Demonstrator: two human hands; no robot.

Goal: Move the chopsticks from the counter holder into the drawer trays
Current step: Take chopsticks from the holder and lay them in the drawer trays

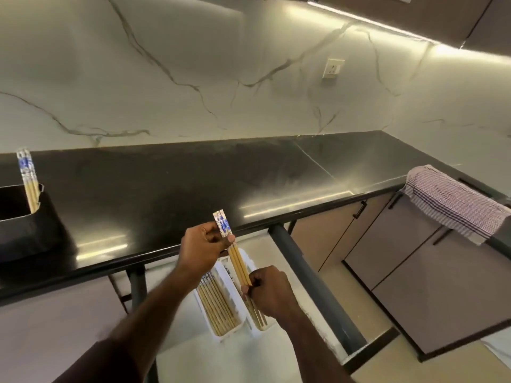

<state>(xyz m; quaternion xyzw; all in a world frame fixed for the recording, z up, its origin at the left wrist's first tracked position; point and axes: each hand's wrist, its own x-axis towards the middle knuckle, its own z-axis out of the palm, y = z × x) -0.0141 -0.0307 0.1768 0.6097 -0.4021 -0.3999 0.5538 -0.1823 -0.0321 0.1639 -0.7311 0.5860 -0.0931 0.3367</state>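
A small bundle of bamboo chopsticks (238, 262) with blue-and-white patterned tops is held between both hands above the open drawer. My left hand (203, 251) pinches the patterned top end; my right hand (272, 295) grips the lower part. Below them, two white trays sit side by side in the drawer: the left tray (221, 331) holds several chopsticks (217, 305), and the right tray (260, 331) shows a few tips under my right hand. At the far left of the counter a black holder (30, 228) still contains a few upright chopsticks (27, 179).
The glossy black counter (179, 189) runs across the view under a marble backsplash with a wall socket (332, 68). A checked cloth (453, 199) hangs over the counter edge at right. The drawer's dark right rail (312, 283) flanks the trays, with cabinet doors (414, 244) beyond.
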